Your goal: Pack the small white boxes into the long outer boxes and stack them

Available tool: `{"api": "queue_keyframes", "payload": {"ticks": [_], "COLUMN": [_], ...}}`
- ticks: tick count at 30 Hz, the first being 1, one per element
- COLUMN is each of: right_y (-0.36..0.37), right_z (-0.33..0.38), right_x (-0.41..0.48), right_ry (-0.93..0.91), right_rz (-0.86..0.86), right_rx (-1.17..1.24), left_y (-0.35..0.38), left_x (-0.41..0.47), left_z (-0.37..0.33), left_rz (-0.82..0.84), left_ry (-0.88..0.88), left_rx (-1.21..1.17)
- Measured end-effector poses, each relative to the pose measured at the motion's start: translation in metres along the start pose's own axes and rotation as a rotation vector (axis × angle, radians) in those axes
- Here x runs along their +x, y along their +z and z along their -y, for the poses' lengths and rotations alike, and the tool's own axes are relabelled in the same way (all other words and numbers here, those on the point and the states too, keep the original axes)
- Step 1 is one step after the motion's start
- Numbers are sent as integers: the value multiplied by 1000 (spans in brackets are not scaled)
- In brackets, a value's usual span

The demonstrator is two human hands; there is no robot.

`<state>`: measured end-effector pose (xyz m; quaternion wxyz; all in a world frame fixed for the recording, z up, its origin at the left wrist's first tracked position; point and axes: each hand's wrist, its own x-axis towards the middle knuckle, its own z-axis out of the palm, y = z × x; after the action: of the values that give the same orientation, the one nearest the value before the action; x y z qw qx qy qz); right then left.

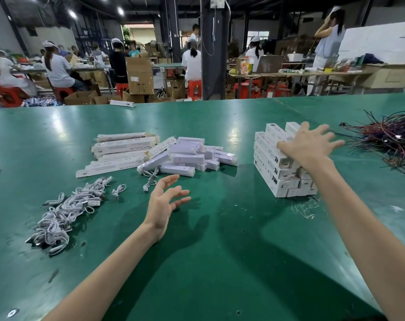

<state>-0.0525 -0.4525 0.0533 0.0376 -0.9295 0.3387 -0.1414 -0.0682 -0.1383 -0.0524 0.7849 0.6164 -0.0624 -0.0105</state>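
Long outer boxes [273, 167], closed and seemingly filled, stand stacked under the right hand [309, 144], which lies on top with fingers [320, 131] spread, gripping nothing, probably to steady them. The left hand [163, 202] hovers open and empty near the loose small white boxes [187, 156], ready for the next one.

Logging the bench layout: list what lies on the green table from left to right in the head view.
Pile of white cables, flat outer boxes, small white boxes, stack of packed boxes, dark wires.

Heaped small white boxes [187, 156] lie beside seemingly flat outer boxes [122, 147], stack [278, 167] apart.
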Motion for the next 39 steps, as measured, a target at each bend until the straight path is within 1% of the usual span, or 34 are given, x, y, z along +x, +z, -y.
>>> {"api": "queue_keyframes", "payload": {"ticks": [3, 13, 15, 17, 18, 19, 20, 22, 23, 24, 25, 27, 29, 30, 32, 34, 35, 37, 39], "right_y": [0, 0, -3, -4, -4, -1, 3, 17, 26, 37, 49, 74, 93, 98, 100, 100, 100, 102, 103], "right_z": [-3, -1, 0, 0, 1, 2, 5, 16, 24, 33, 42, 56, 63, 65, 66, 65, 65, 64, 64], "right_x": [4, 4, 2, -3, -6, -11, -17, -37, -50, -64, -79, -104, -119, -121, -120, -118, -118, -119, -119], "right_ry": [1, -16, -12, -7, -23, -66, -142, -359, -471, -580, -687, -881, -1025, -1063, -1067, -1041, -1032, -1032, -1038], "right_rz": [63, 15, 38, 32, -26, -135, -281, -583, -686, -734, -723, -605, -506, -476, -438, -405, -389, -367, -348], "right_rx": [95, 116, 115, 80, 62, 67, 104, 222, 269, 309, 343, 349, 289, 277, 319, 378, 393, 400, 401], "left_y": [-1, 1, 1, -2, -7, -13, -21, -41, -52, -63, -74, -96, -116, -124, -137, -146, -148, -153, -155], "left_x": [0, 1, 0, 3, 8, 15, 25, 46, 59, 71, 83, 105, 124, 132, 143, 149, 151, 157, 160], "left_z": [0, 2, -1, -7, -12, -17, -25, -39, -45, -49, -53, -56, -59, -60, -60, -58, -58, -58, -60], "left_rz": [0, -17, -16, -45, -79, -127, -182, -271, -304, -328, -339, -325, -253, -192, -50, 50, 62, 50, 84], "left_ry": [0, 5, 23, 76, 114, 157, 195, 236, 238, 233, 222, 165, 77, 26, -71, -155, -178, -147, -134], "left_rx": [16, 115, 164, 297, 388, 478, 563, 754, 875, 1000, 1120, 1365, 1595, 1682, 1804, 1864, 1869, 1894, 1948]}}
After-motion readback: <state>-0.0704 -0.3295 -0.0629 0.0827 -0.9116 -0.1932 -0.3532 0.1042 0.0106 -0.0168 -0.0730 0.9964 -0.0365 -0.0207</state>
